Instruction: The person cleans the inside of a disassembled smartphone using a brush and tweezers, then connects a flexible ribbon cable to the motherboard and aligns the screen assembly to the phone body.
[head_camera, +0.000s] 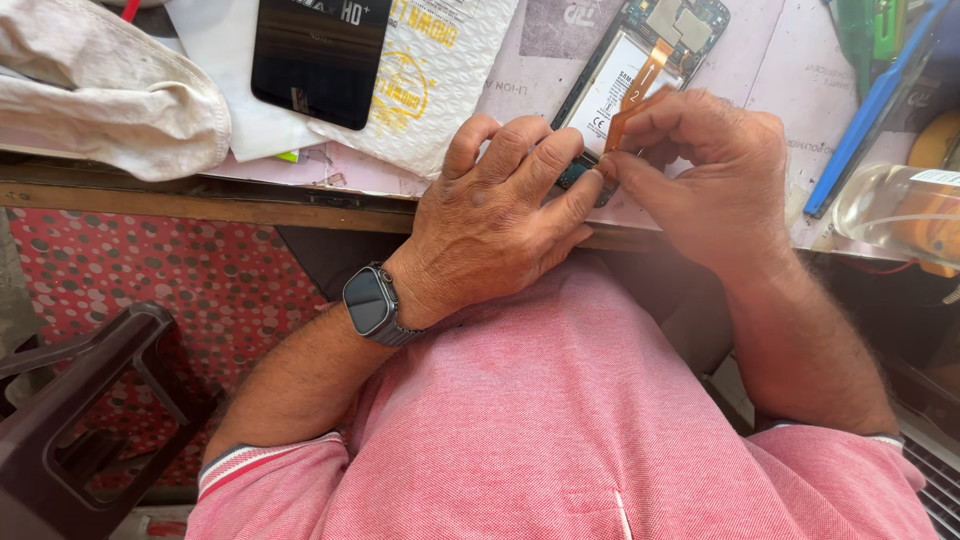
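An opened phone (640, 62) lies back-off on the workbench, showing its white battery and circuit board. An orange flat ribbon cable (636, 100) runs down its middle. My left hand (500, 215) presses on the phone's near end, fingers spread over it. My right hand (710, 170) pinches the lower end of the orange ribbon cable between thumb and forefinger. A dark smartwatch (370, 302) is on my left wrist.
A black phone screen panel (318, 58) rests on a white padded envelope (440, 80) at the back. A whitish cloth (100, 95) lies left. Blue and green tools (880, 70) and a clear plastic container (900, 205) sit right. A dark plastic stool (70, 420) stands lower left.
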